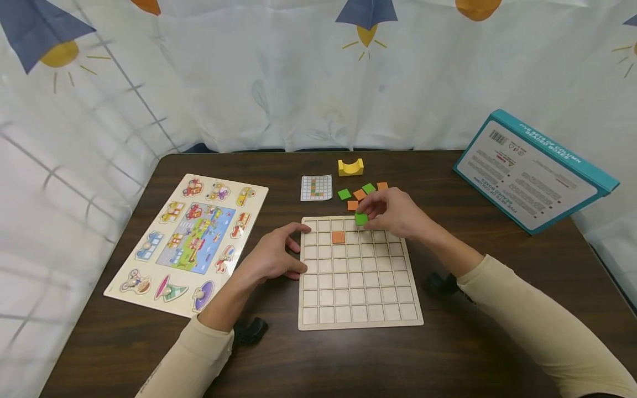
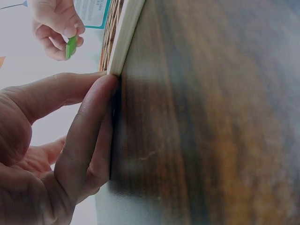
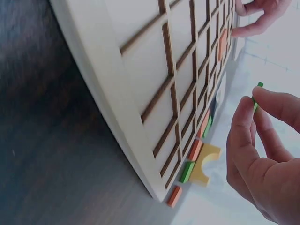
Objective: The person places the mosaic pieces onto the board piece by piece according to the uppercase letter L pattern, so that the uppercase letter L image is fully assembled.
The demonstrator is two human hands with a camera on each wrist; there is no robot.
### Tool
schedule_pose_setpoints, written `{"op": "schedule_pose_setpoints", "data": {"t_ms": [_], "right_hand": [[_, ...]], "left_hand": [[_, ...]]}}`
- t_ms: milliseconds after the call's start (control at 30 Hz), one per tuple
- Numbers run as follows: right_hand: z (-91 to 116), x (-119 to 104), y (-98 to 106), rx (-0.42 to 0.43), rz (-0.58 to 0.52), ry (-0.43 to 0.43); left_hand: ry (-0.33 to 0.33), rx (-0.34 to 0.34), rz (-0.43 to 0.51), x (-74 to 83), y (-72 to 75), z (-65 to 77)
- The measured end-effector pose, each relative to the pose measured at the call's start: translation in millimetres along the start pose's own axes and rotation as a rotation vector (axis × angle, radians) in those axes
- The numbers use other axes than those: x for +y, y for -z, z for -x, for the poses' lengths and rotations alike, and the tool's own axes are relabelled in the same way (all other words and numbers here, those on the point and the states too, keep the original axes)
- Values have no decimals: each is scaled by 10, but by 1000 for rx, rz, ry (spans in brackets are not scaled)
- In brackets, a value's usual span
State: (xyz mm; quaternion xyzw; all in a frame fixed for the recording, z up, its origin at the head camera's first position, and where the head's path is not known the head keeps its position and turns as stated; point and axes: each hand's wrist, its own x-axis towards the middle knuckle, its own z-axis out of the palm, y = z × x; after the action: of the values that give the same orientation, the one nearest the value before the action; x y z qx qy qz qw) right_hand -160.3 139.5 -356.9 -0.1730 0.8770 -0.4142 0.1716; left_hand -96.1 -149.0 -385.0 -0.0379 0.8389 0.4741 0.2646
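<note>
A pale wooden grid board lies on the dark table, with one orange tile in a cell of its second row. My left hand touches the board's left edge, thumb and forefinger spread apart along it; the left wrist view shows fingertips right at the rim. Between thumb and fingers my right hand pinches a green tile, held over the board's top row. In the right wrist view this tile stands on edge in the pinch, above the board surface.
Loose green and orange tiles lie behind the board, near a small printed pattern card and a yellow arch block. A picture knob puzzle lies at left. A teal-edged box leans at back right.
</note>
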Motion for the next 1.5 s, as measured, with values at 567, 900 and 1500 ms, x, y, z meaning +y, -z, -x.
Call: {"op": "schedule_pose_setpoints", "data": {"t_ms": [567,900,1500], "right_hand": [[23,-89,-240,-59,23,26],[-4,-156,-413,-111,74,2],[1,-215,-540,-143,107,14]], "left_hand": [[7,3,-6,15,2,8],[19,14,-12,19,-5,-17],[30,93,30,50,-62,-2]]}}
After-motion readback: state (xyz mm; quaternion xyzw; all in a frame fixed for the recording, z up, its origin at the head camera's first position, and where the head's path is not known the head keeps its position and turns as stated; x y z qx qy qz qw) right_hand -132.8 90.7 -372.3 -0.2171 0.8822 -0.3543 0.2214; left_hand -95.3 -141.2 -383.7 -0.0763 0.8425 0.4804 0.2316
